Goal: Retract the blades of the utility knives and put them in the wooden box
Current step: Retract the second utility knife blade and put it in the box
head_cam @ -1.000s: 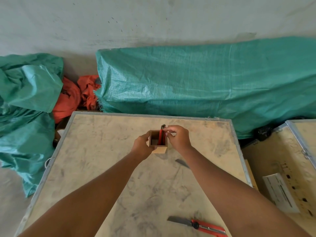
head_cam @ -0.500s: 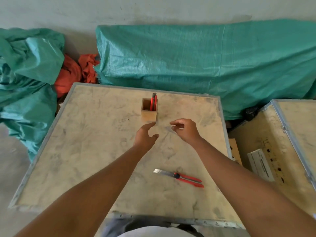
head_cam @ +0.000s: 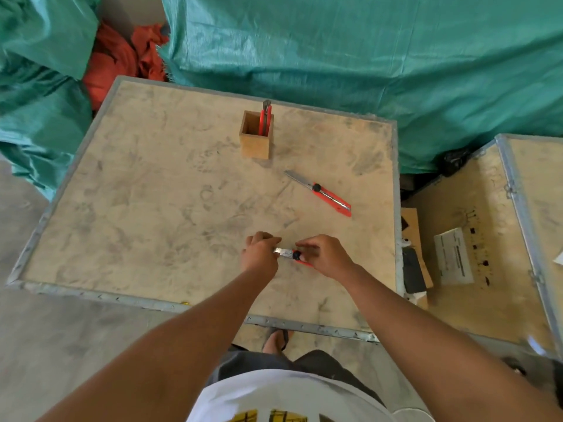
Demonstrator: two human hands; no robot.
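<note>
The left hand is curled around the bare blade end of a red utility knife, low on the worktop near its front edge. The silver blade shows between the two hands, extended out of the handle. The right hand grips the red handle end, with fingers bent over the black slider knob; most of the handle is hidden under the palm.

Farther back, a small wooden box stands upright on the worktop. One red knife stands inside it against the right wall, its top sticking above the rim. To the right of the box and a little nearer the person, a second loose knife lies flat on the worktop, its blade fully out and pointing toward the box, well apart from both hands.

Green tarpaulin covers the bulk behind the worktop, with orange cloth bunched at the left. At the far right stands a second crate with a white label on it.
</note>
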